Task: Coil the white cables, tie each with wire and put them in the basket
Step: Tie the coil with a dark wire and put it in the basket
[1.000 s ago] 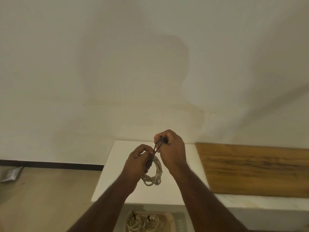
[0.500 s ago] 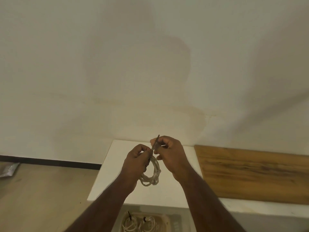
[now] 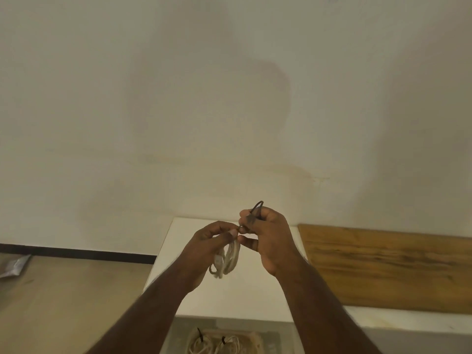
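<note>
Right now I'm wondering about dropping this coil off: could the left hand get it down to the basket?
Probably yes. The left hand holds the coiled cable above the white table, and the basket sits open just below its near edge; the right hand holds the wire.

Wood board [image 3: 388, 267] (grainy), matt wall [image 3: 178, 98].

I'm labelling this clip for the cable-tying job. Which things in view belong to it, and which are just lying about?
Part of the job:
- coiled white cable, held by the left hand
- dark tie wire, pinched by the right hand
- basket holding two tied coils

Lying about:
- wooden board
- silvery packet on the floor
</note>
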